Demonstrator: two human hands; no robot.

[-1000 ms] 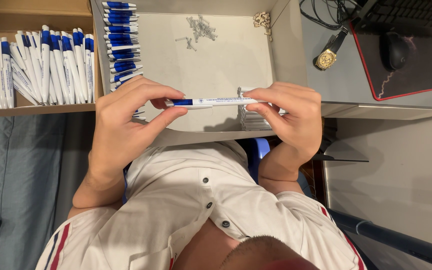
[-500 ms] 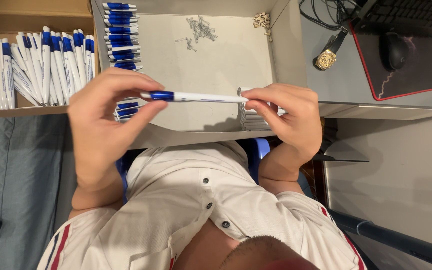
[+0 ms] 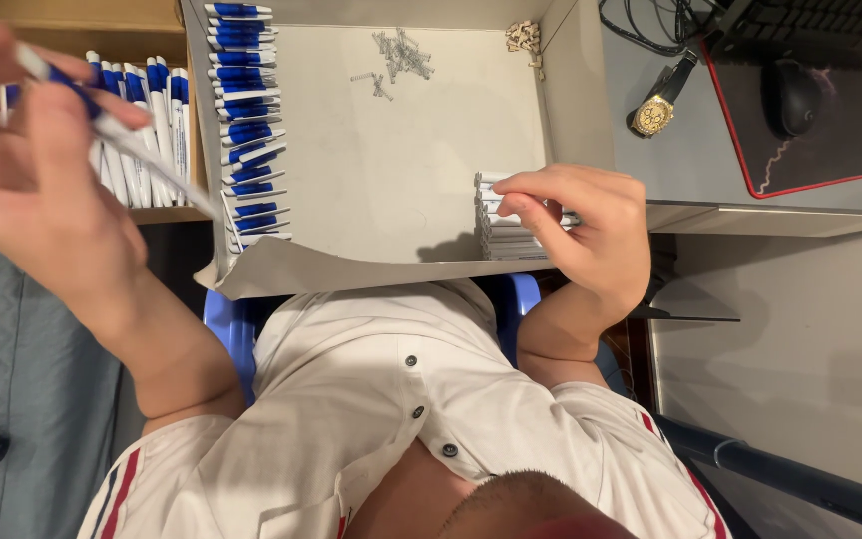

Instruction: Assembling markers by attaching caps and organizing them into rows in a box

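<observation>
Basically the shallow cardboard tray (image 3: 391,200) fills the upper middle of the frame, pale inside, its near flap folded down toward the person's lap so both hands reach in easily. To the right sits a grey desk (image 3: 690,170) with a black, red-edged mouse mat (image 3: 830,140), a black mouse (image 3: 792,96) and a gold wristwatch (image 3: 654,114) parked out of the way.

Left hand (image 3: 32,170), blurred at upper left, grasps one white pen with a blue grip (image 3: 112,130), slanted, over a wooden box of finished pens (image 3: 142,130) lying side by side.

A column of blue-and-white pens (image 3: 243,130) runs down the tray's left wall, stacked neatly, probably for counting.

Right hand (image 3: 581,225), centre right, pinches at a stack of white pen barrels (image 3: 503,222) against the tray's right wall; fingers curled on the top pieces.

Small grey springs (image 3: 396,55) lie loose at top centre; a tiny pale clump (image 3: 524,38) sits in the top right corner of the tray, kind unclear. No labels readable.
</observation>
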